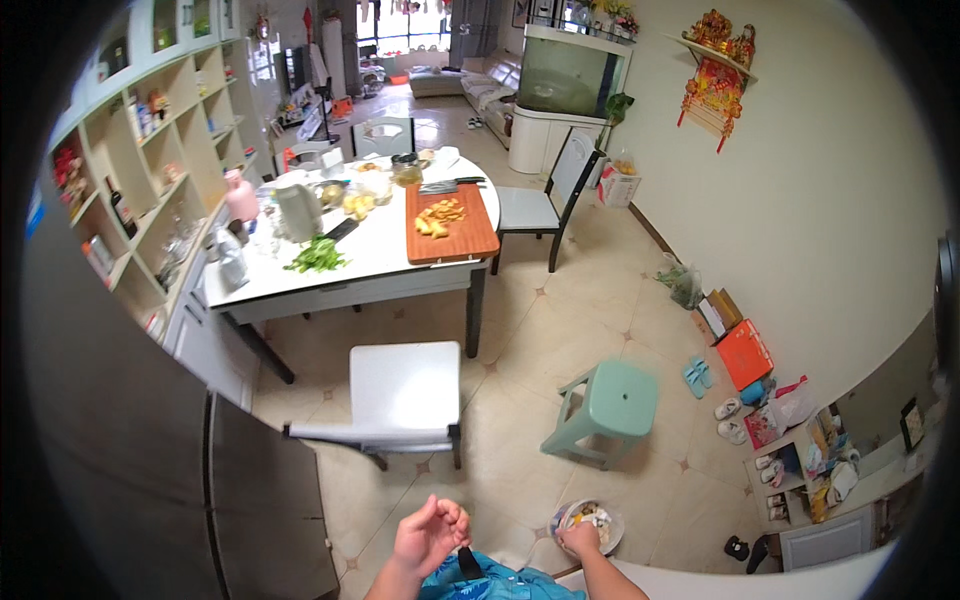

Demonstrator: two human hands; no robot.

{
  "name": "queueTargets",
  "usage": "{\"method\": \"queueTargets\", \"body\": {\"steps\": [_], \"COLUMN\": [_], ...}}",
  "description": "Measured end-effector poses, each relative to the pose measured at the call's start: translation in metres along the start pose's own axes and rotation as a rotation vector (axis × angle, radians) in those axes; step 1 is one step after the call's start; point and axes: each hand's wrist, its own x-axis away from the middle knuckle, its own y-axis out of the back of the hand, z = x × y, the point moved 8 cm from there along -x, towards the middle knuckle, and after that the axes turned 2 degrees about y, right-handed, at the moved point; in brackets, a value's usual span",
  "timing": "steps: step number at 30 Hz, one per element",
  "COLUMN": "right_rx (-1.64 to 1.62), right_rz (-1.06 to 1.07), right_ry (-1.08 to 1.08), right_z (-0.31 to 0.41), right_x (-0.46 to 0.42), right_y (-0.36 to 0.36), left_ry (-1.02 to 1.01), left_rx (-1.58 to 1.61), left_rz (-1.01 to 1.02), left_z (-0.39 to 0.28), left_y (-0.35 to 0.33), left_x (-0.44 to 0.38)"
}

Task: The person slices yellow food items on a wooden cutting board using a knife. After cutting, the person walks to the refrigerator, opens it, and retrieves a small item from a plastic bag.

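At the bottom of the head view, my left hand [431,534] is raised in front of my blue patterned clothing, palm partly turned up and fingers curled. A dark strap or flat piece [469,562] shows just below its fingers; whether the hand holds it, I cannot tell. My right hand [580,538] has its fingers closed on the near left rim of a round clear plastic container [616,529]. Inside that container lie mixed scraps [592,516], white, yellow and brown.
A white chair [405,386] stands ahead, a green plastic stool [619,397] ahead right. Farther off, a table [375,255] bears a wooden cutting board [454,247] with yellow pieces, a cleaver [438,187] and chopped greens [316,256]. Slippers [697,377] and shoes [729,420] lie at right.
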Motion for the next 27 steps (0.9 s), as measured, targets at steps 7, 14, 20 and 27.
{"method": "queueTargets", "body": {"steps": [7, 14, 20, 27], "right_rx": [-0.304, -0.229, -0.463, -0.459], "right_rz": [0.075, 0.21, 0.104, -0.259], "right_ry": [-0.247, -0.338, -0.166, 0.201], "right_z": [-0.063, -0.052, 0.147, 0.281], "right_x": [-0.149, -0.379, -0.685, -0.961], "right_y": [0.068, 0.163, 0.36, 0.555], "left_ry": [0.08, 0.002, 0.108, 0.299], "left_rx": [-0.086, -0.139, -0.1, -0.123], "left_rz": [0.028, -0.35, -0.778, -0.782], "left_z": [-0.099, -0.171, -0.202, -0.176], "left_y": [-0.087, -0.036, 0.0, -0.046], "left_x": [-0.281, -0.55, -0.747, -1.061]}}
